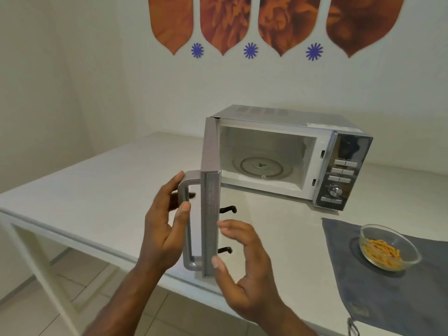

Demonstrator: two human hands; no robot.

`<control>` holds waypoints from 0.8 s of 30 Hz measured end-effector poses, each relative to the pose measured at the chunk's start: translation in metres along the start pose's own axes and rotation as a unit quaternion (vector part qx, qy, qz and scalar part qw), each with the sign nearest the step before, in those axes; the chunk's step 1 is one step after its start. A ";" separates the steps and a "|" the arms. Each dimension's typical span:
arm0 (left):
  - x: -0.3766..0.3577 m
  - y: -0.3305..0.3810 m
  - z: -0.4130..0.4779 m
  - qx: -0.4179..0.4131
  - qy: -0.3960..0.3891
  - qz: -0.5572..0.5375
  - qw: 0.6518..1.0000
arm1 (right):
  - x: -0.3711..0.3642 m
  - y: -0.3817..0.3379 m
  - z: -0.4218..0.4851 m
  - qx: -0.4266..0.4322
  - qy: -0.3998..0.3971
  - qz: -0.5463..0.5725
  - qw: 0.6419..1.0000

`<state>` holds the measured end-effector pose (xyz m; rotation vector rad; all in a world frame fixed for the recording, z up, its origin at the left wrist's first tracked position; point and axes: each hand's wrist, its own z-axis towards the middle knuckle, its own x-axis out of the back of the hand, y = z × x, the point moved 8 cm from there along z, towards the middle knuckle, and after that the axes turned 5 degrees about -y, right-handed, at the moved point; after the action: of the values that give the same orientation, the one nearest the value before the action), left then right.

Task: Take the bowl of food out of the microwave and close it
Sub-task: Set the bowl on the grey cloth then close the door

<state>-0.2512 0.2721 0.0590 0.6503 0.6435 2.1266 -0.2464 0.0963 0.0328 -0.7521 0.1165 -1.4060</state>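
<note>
A silver microwave (344, 166) stands on the white table with its door (210, 202) swung wide open toward me. Its cavity holds only the glass turntable (263, 167). My left hand (164, 229) is wrapped around the door handle (186, 229), fingers behind it and thumb in front. My right hand (242, 263) hovers just right of the door's edge, fingers apart and curved, holding nothing. A glass bowl of orange food (389, 248) sits on a grey cloth (388, 292) at the right front of the table.
The white table (97, 190) runs left and back to a white wall; its front edge crosses below my hands. Two black door latches (226, 209) stick out from the door's inner face. A tiled floor and white table frame (31, 251) lie at lower left.
</note>
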 end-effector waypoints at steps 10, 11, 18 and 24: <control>-0.047 0.017 0.007 -0.003 -0.084 -0.047 0.995 | -0.010 0.025 -0.028 -0.138 -0.044 -0.049 0.988; -0.055 0.019 0.008 -0.002 -0.095 -0.050 0.994 | -0.004 0.030 -0.029 -0.150 -0.038 -0.050 0.987; -0.129 0.028 0.022 0.000 -0.178 -0.048 0.983 | 0.052 0.068 -0.030 -0.247 -0.011 -0.088 0.965; -0.195 0.025 0.044 0.024 -0.232 -0.031 0.972 | 0.092 0.111 -0.014 -0.315 -0.004 -0.093 0.944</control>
<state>-0.1298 0.1109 0.0627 1.0959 0.4483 1.8133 -0.1411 0.0041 -0.0053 -1.3236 0.5186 -1.5582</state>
